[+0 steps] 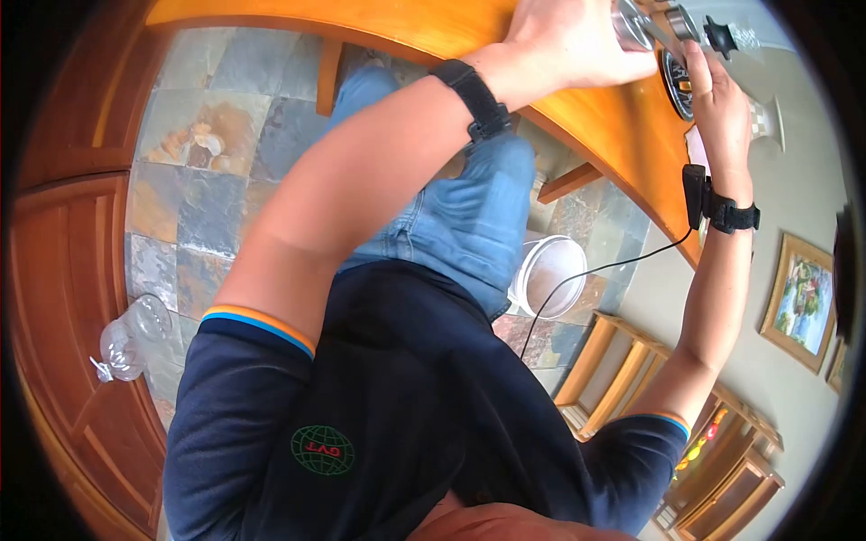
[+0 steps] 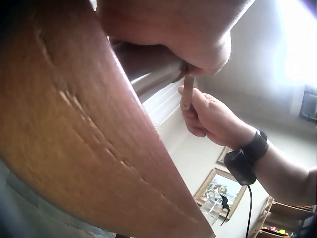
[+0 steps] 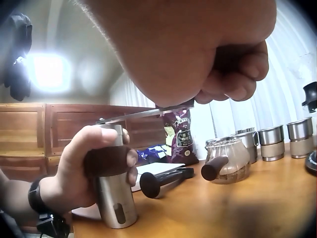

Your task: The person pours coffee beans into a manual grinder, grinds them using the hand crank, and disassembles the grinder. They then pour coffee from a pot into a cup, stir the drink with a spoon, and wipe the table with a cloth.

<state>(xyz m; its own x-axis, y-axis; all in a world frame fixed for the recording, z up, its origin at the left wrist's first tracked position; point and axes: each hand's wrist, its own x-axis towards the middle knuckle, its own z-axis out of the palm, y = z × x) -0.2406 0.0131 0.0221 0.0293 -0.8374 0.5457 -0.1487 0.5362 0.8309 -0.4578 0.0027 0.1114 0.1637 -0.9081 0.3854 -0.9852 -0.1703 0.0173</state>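
My left hand (image 1: 577, 45) grips a steel hand coffee grinder (image 3: 116, 198) round its brown band. In the right wrist view the grinder stands upright, its lower end at the table, with the left thumb near the top. A flat metal crank arm (image 3: 133, 117) reaches from the grinder's top to my right hand (image 3: 198, 54). The right fingers are curled round the crank's knob, which is mostly hidden beneath them. In the left wrist view the right hand (image 2: 213, 116) pinches the crank's end, while the left hand (image 2: 168, 22) covers much of the grinder.
On the wooden table (image 3: 198, 213) stand a glass pot (image 3: 235, 163), steel cups with beige sleeves (image 3: 272, 148), a purple coffee bag (image 3: 179, 136) and a black long-handled tool (image 3: 166, 181). A white bucket (image 1: 552, 275) is on the floor. A cable (image 1: 622, 261) hangs from the right wrist.
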